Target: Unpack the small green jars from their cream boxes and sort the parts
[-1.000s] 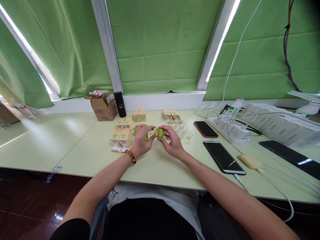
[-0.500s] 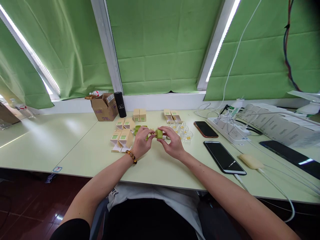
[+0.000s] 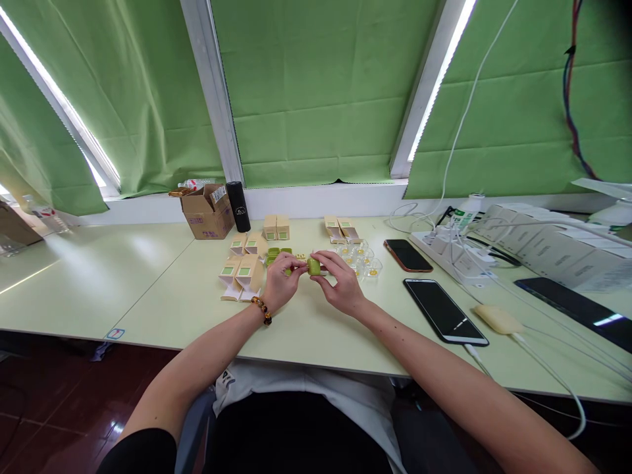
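My right hand (image 3: 340,282) pinches a small green rounded block (image 3: 314,266) between thumb and fingers above the table. From the other side my left hand (image 3: 284,280), a beaded bracelet on its wrist, brings its closed fingertips against the block's left face; whatever small piece they hold is mostly hidden. Behind the left hand lie more green blocks (image 3: 273,253). A few tiny gold-coloured pieces (image 3: 301,257) lie just beyond the fingers. Clear plastic cups with yellow centres (image 3: 371,268) stand in a cluster right of my right hand.
Open cream cartons (image 3: 251,271) stand at left, others (image 3: 343,230) farther back. Behind are a cardboard box (image 3: 207,214) and a black cylinder (image 3: 238,206). Phones (image 3: 444,311), (image 3: 407,255), a power strip (image 3: 447,253) and cables occupy the right side.
My left fingertips have moved slightly right, closing the gap to the green block, so the gold-coloured piece seen between them is now mostly hidden. My right hand stays nearly still.
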Demonstrator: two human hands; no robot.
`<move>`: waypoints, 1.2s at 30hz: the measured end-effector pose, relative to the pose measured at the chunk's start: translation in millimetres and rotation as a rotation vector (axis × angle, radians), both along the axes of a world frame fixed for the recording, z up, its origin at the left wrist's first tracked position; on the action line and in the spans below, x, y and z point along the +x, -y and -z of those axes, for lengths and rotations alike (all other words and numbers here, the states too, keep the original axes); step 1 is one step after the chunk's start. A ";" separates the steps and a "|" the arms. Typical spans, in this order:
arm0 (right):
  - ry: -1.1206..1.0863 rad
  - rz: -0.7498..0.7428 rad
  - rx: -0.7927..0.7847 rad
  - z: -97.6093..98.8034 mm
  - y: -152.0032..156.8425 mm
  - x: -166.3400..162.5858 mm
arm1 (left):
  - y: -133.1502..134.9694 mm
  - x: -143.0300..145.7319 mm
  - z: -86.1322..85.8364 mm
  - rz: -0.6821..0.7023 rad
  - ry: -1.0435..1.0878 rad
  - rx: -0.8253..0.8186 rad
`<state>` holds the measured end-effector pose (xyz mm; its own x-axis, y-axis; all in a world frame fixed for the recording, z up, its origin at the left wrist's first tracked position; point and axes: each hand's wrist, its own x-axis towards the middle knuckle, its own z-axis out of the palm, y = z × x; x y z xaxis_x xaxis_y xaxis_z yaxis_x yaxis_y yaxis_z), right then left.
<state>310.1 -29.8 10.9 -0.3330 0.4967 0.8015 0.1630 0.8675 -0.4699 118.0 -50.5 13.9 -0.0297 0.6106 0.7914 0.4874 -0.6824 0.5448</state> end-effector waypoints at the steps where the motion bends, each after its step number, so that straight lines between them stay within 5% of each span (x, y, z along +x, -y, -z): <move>1: 0.001 0.000 0.004 0.5 -0.2 -0.1 | 0.0 0.0 0.6 -0.006 0.003 -0.016; 16: -0.085 -0.045 -0.045 -11.7 3.2 -1.5 | 4.4 -0.2 -8.3 0.055 0.033 -0.115; 25: 0.092 0.035 0.176 -5.3 -4.7 5.3 | -0.6 -9.5 -12.2 0.087 -0.262 0.015; 36: 0.085 0.068 0.298 -9.5 -2.3 4.5 | 5.3 -6.6 -13.6 0.025 -0.309 0.076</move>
<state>314.6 -27.4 20.4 -0.3789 0.2681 0.8857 0.2534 0.9506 -0.1793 111.4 -55.8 27.5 0.2333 0.5467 0.8042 0.6041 -0.7295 0.3207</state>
